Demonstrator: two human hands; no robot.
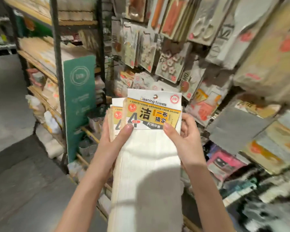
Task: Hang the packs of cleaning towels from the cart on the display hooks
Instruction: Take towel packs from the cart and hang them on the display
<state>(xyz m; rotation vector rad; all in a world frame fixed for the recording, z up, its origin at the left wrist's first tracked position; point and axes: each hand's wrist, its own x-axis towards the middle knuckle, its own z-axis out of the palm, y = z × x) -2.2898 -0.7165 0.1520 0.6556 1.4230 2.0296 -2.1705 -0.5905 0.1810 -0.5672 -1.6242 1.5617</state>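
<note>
Store shelving fills the background: a dark metal rack with wooden shelves [40, 64] on the left, carrying a tall green sign [79, 101], and on the right a wall of hanging packaged goods [166, 52], most of them too blurred to name. In front of it both hands hold up a small stack of cleaning towel packs [147, 148], long cream-white cloths topped with yellow and white header cards [153, 113] printed "cleaning towels" and a 5.9 price dot. The left hand [114, 136] grips the stack's left edge, thumb pressed on the front pack just below its card, fingers hidden behind. The right hand [184, 133] grips the right edge in the same way, thumb on the card's lower corner, fingers curled round the back. At least two packs show: a second card peeks out behind and to the left of the front one, and how many lie behind it cannot be told. The towels' lower ends run out of the bottom of the view between the forearms. Grey floor [15, 148] shows at left.
</note>
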